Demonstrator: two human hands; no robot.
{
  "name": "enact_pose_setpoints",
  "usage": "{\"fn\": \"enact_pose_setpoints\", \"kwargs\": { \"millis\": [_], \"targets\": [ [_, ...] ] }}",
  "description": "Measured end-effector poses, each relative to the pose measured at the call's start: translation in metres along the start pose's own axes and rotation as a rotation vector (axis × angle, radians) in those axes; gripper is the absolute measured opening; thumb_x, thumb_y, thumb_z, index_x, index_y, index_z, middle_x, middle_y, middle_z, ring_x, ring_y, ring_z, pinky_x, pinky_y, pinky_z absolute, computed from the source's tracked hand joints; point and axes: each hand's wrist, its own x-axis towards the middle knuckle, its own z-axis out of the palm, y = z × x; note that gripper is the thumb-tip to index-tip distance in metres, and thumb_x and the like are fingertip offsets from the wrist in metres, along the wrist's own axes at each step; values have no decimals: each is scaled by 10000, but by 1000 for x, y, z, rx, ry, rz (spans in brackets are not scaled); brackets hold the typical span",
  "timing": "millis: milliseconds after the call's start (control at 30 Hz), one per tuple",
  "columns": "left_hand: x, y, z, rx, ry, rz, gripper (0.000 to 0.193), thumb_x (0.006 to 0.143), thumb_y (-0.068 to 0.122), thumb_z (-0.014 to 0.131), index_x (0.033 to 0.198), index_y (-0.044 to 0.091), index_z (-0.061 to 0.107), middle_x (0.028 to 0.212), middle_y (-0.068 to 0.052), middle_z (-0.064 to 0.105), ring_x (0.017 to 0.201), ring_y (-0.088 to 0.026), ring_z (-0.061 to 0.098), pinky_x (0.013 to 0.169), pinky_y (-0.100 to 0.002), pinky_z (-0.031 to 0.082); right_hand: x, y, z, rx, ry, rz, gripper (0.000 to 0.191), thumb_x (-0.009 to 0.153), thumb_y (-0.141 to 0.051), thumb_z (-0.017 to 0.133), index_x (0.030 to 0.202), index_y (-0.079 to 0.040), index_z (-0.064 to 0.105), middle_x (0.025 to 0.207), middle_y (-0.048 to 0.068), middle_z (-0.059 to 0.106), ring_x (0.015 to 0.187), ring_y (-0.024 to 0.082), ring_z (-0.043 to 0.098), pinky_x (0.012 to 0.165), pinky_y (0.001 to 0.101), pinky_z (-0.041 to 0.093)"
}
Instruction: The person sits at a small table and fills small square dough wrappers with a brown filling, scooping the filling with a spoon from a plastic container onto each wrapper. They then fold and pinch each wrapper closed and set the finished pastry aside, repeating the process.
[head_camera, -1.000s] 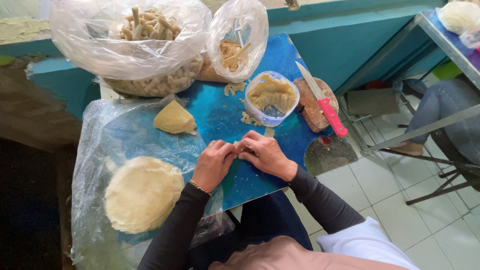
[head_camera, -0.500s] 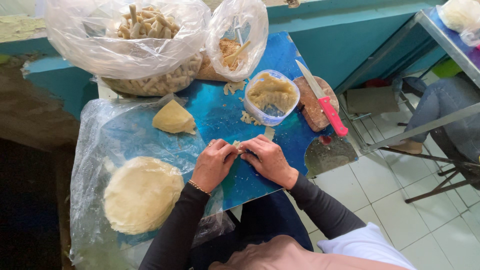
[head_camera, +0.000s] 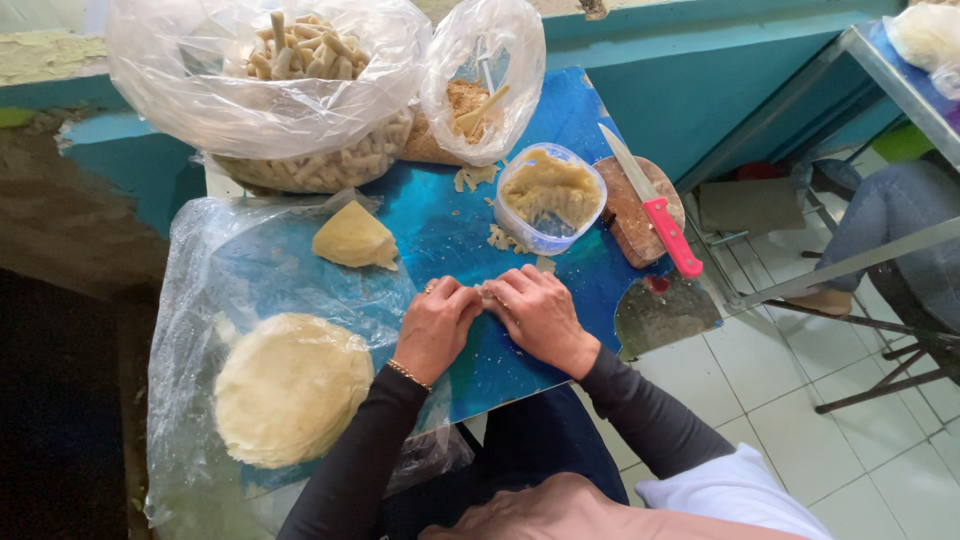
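Pale dough, a small piece (head_camera: 487, 293), sits pinched between the two hands at the middle of the blue bench (head_camera: 590, 300). The left hand (head_camera: 438, 328) and the right hand (head_camera: 538, 315) both curl over it, fingertips meeting; most of the piece is hidden. Rolling it well seems to call for even, light pressure from both sides, so it neither tears nor sticks.

At near left a round stack of flat dough sheets (head_camera: 290, 388) lies on clear plastic, with a yellow wedge (head_camera: 352, 237) beyond it. Farther off stand a plastic tub of filling (head_camera: 550, 195), a big bag of finished rolls (head_camera: 290, 90), and a pink-handled knife (head_camera: 652, 202) on a small board. Pale floor tiles and a seated person's leg (head_camera: 880, 225) show at right.
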Motion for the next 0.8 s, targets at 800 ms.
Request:
{"fn": "enact_pose_setpoints", "kwargs": {
  "millis": [800],
  "targets": [
    [-4,-6,-12,-82,181,-123,212,947,40,628,1157,55,652,987,-152,639,926,-374,647,779,-456,529,4,-31,-2,-306,61,-196,391,868,-319,696,1175,-76,689,1192,52,683,1131,264,626,946,436,462]
  ]
}}
